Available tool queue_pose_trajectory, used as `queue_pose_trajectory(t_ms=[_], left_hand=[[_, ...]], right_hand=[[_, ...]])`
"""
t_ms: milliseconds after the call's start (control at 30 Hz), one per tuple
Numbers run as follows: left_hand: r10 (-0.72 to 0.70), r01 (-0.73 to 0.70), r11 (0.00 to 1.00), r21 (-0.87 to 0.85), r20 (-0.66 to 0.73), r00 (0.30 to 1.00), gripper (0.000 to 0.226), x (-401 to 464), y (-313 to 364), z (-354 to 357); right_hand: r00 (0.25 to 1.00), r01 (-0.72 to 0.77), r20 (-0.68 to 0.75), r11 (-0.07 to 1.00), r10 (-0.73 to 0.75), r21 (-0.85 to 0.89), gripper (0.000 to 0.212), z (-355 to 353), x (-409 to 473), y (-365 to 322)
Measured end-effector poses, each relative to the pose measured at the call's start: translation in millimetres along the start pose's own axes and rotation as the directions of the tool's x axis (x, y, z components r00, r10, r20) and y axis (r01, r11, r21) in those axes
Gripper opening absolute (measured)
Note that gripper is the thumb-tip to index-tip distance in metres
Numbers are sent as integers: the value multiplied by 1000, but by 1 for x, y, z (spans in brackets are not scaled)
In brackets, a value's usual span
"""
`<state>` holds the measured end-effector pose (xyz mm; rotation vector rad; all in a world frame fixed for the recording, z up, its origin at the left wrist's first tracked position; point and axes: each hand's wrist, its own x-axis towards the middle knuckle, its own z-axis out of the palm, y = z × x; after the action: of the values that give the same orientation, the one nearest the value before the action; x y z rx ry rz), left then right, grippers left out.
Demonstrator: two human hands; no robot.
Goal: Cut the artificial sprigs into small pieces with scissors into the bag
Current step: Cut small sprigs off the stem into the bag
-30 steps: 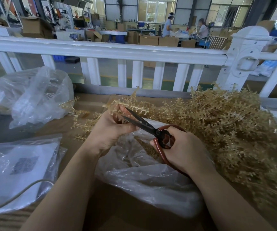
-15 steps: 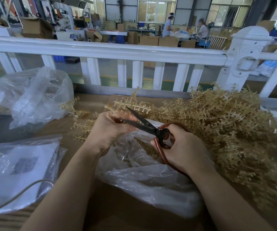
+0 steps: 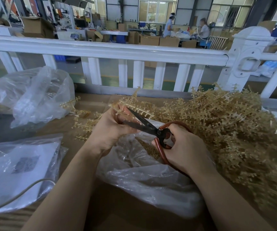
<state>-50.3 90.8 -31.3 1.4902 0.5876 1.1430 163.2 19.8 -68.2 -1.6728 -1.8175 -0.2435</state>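
At the surface's far left corner lies a crumpled clear bag (image 3: 34, 95), what it holds too hazy to tell; nearer along the left edge a flat clear pouch (image 3: 17, 165) holds a white printed sheet, with a pale cable (image 3: 16, 196) across it. Loose sprigs (image 3: 82, 120) lie between these and the left hand (image 3: 111, 129), whose fingers (image 3: 126, 112) curl round the stem of one sprig (image 3: 134, 105); its long axis runs roughly left to right, along the far edge. The scissors (image 3: 144, 125) point leftward at that hand, blades parted in a narrow V just beside the gripped sprig, and the coming cut seems to turn on the stem sitting between them. The right hand (image 3: 184, 147) holds the red handles, fingers curled through and round the loops. Under both hands sits the open bag (image 3: 142, 177), a heap of small tan cut pieces inside. Toward the right edge rises a big pile of uncut sprigs (image 3: 234, 130)
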Motion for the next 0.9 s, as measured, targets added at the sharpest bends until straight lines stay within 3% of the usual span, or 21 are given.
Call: queue_pose_trajectory(t_ms=[200,900], left_hand=[[-6,6,1000,16,-3,1000,36,0,1,0],[18,-18,997,71,-5,1000,46,2,-2,-3]], right_hand=[[999,-24,44,1000,25,-12,45,2,1,1],[999,-38,1,999,38,1,48,4,-1,3]])
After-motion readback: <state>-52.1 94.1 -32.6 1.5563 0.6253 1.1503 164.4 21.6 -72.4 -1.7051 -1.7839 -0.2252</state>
